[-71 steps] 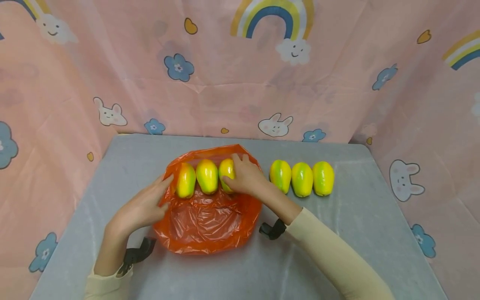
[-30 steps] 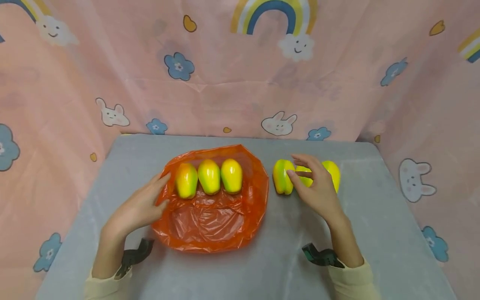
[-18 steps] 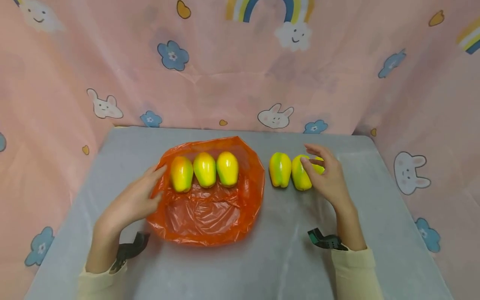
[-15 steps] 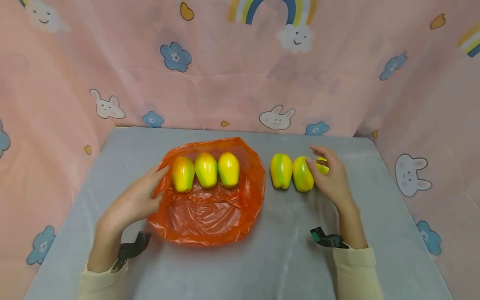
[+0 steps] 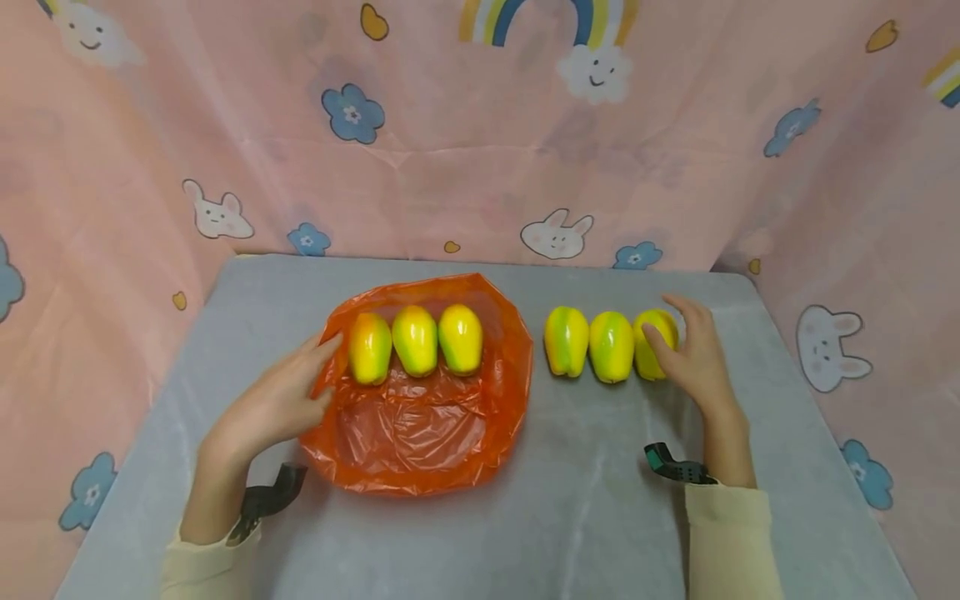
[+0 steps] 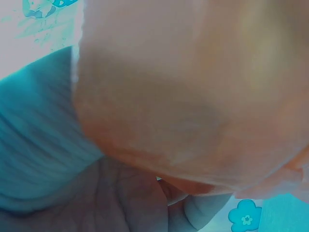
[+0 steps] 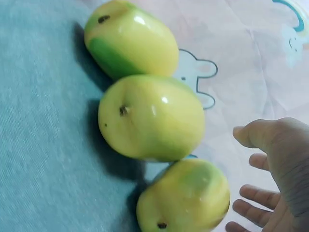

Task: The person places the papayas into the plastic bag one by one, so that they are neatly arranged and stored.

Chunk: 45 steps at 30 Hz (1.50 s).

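An orange plastic bag (image 5: 420, 467) lies spread with its mouth upward, three yellow-green papayas in a row at its far side; the middle one (image 5: 414, 340) is between two others. My left hand (image 5: 273, 404) touches the bag's left rim with extended fingers; in the left wrist view the bag film (image 6: 183, 121) covers much of that hand. Right of the bag stand three more papayas side by side. My right hand (image 5: 697, 358) hovers around the rightmost papaya (image 5: 651, 354), thumb in front of it. In the right wrist view its fingers (image 7: 258, 195) are spread, apart from the papayas.
The grey-blue table (image 5: 480, 550) backs onto a pink printed curtain (image 5: 450, 183), which also rises on the left and right. Besides the rightmost papaya, a middle papaya (image 5: 611, 346) and a left one (image 5: 566, 342) stand outside the bag. Dark wrist-worn cameras (image 5: 678, 467) sit on both wrists.
My right hand has let go of the third papaya inside the bag and moved right, past two papayas, to the rightmost one. My left hand has stayed at the bag's rim.
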Tool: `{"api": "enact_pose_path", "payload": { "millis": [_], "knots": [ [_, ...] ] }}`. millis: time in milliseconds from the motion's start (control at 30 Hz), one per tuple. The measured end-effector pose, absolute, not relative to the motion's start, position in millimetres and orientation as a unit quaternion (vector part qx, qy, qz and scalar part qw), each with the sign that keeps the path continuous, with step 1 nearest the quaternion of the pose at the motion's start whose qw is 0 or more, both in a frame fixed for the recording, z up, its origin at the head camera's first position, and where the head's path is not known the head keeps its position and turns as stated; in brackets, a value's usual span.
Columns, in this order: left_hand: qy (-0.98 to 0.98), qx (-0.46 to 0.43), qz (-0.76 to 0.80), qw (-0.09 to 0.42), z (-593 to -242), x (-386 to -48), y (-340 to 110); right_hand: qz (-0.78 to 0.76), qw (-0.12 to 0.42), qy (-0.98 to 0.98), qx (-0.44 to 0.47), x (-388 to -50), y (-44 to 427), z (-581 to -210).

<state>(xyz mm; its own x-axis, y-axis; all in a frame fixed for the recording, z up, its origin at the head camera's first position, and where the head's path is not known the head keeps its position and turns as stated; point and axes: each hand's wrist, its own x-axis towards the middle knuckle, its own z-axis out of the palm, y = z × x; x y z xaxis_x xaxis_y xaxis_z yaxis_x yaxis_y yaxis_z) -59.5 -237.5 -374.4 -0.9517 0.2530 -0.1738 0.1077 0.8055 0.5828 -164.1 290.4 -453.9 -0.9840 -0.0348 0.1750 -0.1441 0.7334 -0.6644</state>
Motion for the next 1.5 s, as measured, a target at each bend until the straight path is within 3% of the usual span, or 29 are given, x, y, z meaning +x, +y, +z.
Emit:
{"api": "enact_pose_path", "payload": {
  "millis": [1033, 1500],
  "knots": [
    [0.944, 0.091, 0.294, 0.118, -377, -61, -237, 0.328, -0.055, -0.943, -0.022, -162, 310, -460],
    [0.946, 0.093, 0.291, 0.114, -379, -62, -237, 0.336, -0.026, -0.941, -0.018, -162, 305, -451]
  ]
}}
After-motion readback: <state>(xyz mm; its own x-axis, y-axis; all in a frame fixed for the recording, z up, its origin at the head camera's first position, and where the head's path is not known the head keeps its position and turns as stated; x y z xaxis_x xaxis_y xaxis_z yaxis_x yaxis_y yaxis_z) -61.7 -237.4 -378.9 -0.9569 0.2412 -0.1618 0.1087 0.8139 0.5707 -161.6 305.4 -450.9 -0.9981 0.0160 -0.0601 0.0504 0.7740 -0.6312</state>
